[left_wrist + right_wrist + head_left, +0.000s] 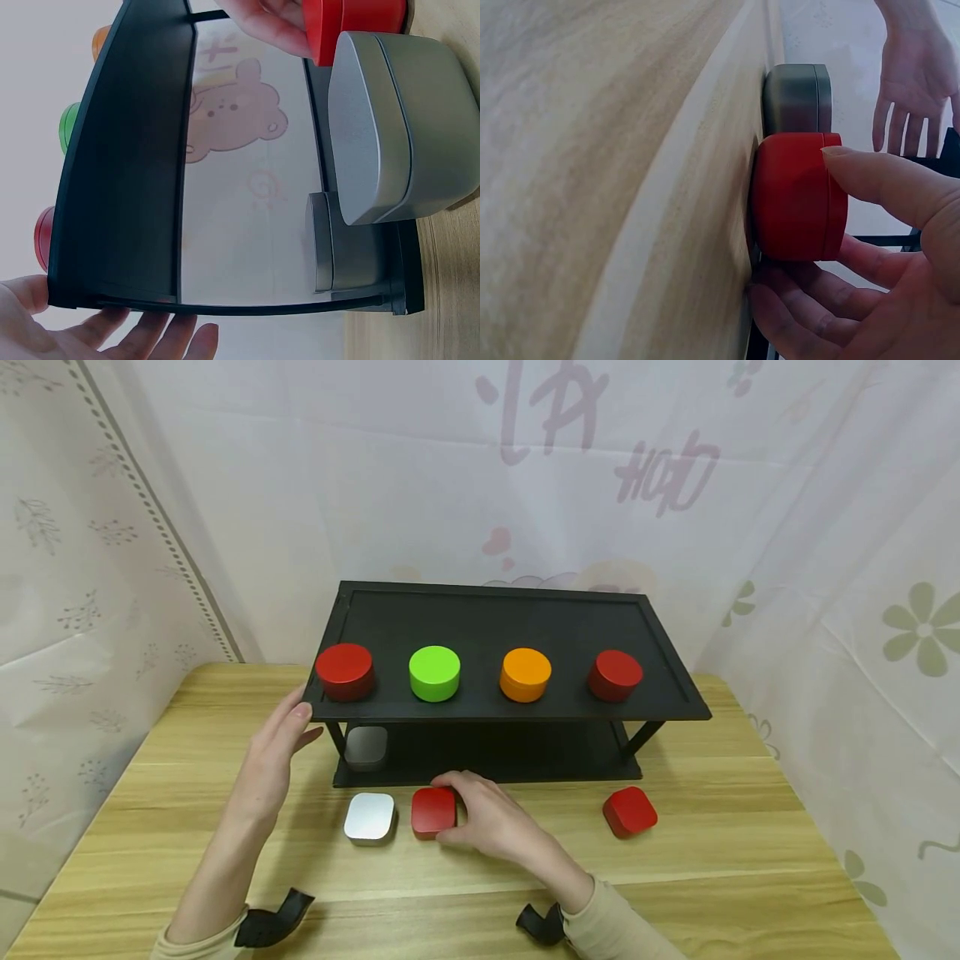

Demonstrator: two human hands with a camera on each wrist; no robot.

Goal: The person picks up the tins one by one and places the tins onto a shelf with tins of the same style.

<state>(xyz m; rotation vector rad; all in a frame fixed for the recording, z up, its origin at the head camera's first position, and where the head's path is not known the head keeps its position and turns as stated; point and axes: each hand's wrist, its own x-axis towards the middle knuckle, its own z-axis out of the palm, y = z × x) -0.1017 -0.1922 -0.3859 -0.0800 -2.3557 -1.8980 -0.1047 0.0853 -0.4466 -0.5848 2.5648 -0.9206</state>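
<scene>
The right hand (489,819) pinches the red square tin (432,812), best moved level (left hand (270,760), fingers extended, touches the two-tier shelf (480,622)).

Left hand (273,758) extended (palm inward), right hand (483,817) curved, pinching.

Wooden table (750,860) with black rack (487,622), silver tin (370,817), red tins (630,812).

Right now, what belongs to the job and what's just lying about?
Likely the job:
middle red box, in right grip
shelf, left grip at its end

Seemingly lying about, untouched:
two silver boxes
right red box
four round boxes
</scene>
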